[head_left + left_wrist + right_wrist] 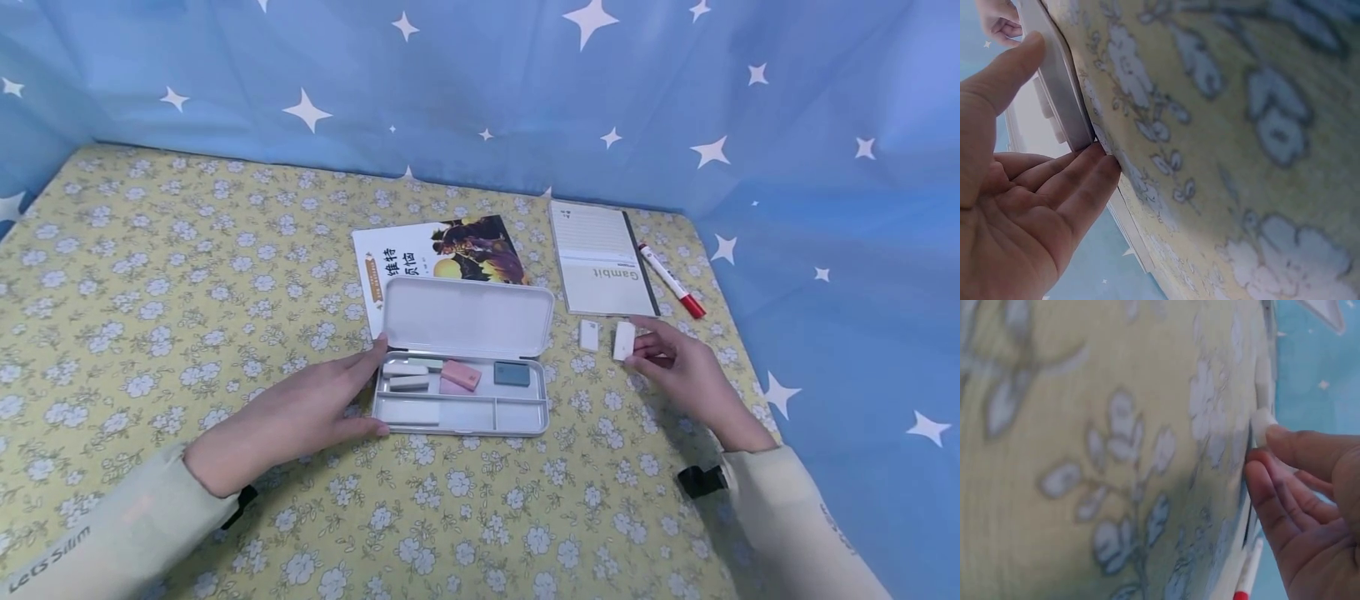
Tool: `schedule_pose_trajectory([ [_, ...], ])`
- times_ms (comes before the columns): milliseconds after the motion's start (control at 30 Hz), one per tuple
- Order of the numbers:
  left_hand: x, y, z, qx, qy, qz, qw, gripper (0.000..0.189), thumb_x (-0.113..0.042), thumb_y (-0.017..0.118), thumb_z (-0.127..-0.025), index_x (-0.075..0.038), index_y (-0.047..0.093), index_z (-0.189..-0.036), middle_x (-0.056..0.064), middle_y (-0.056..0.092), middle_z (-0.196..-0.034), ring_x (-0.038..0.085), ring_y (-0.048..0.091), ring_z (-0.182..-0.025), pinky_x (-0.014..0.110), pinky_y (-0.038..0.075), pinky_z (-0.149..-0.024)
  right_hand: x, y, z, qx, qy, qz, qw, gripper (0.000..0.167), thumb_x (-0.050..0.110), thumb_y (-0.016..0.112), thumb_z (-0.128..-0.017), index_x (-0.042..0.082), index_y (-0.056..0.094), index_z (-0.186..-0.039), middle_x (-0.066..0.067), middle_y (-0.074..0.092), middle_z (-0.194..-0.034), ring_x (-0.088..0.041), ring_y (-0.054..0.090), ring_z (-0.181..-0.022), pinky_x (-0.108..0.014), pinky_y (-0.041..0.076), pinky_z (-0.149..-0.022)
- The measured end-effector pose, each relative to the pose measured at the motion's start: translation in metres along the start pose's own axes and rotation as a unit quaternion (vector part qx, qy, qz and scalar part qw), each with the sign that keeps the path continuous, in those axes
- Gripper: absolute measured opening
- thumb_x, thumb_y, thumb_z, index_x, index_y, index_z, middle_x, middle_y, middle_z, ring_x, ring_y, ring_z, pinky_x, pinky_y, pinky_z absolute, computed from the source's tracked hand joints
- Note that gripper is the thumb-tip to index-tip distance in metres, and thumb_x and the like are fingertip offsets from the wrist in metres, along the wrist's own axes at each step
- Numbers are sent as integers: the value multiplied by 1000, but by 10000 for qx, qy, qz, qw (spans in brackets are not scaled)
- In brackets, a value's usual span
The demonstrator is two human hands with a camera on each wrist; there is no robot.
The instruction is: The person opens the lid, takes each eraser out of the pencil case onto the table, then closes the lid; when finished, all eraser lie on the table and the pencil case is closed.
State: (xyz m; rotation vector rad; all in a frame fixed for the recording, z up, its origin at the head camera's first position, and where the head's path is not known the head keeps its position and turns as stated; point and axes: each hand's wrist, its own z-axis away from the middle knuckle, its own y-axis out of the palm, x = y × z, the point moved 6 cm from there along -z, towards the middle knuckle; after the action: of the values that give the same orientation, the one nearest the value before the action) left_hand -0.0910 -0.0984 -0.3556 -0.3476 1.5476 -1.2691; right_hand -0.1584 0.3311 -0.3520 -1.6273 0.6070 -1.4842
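A white pencil case (pixel 468 317) lies with its lid raised in the middle of the table. My left hand (pixel 300 417) spans its left end, thumb at the front corner and fingers near the hinge, as the left wrist view shows close up. Inside the case are a pink eraser (pixel 461 375), a blue-grey eraser (pixel 512 373) and several pale blocks (pixel 408 382) at the left. To the right, my right hand (pixel 690 371) pinches a white eraser (pixel 623 342) between thumb and fingers, low at the cloth. Another white eraser (pixel 588 335) lies just left of it.
Behind the case's lid lies a picture-covered book (pixel 480 250), partly hidden. A notebook (pixel 603 258) sits beyond the erasers, with a red-capped marker (pixel 672 282) along its right edge. A flowered cloth (pixel 225 275) covers the table; blue star-patterned fabric (pixel 480 83) hangs behind.
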Motion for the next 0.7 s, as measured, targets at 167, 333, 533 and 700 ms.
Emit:
schedule_pose_trajectory([
  [167,0,0,0,30,29,6,10000,105,-34,83,-90,4,20,-164,26,40,-163,43,58,-139,54,53,-114,-6,1,-1,148,63,-49,9999,58,12,70,-101,8,50,-155,-15,72,-115,15,60,-93,-9,57,-78],
  [333,1,2,-1,132,22,46,9999,104,-35,81,-91,4,19,-165,25,39,-164,43,58,-138,54,54,-113,-9,0,-1,264,53,89,9996,57,11,70,-101,2,50,-154,-15,72,-113,14,60,-92,-4,54,-81],
  [533,0,2,0,63,-22,85,9999,104,-34,82,-91,3,19,-165,25,39,-164,43,56,-141,55,52,-115,-10,0,-4,454,169,99,9988,59,14,70,-102,1,48,-155,-15,72,-116,12,61,-93,-4,54,-84],
  [700,0,0,1,52,-56,74,9999,106,-34,82,-90,3,18,-165,25,38,-165,44,56,-140,55,52,-114,-6,0,-9,586,50,119,9982,59,15,69,-102,-1,48,-154,-18,70,-118,6,63,-96,-8,56,-84],
])
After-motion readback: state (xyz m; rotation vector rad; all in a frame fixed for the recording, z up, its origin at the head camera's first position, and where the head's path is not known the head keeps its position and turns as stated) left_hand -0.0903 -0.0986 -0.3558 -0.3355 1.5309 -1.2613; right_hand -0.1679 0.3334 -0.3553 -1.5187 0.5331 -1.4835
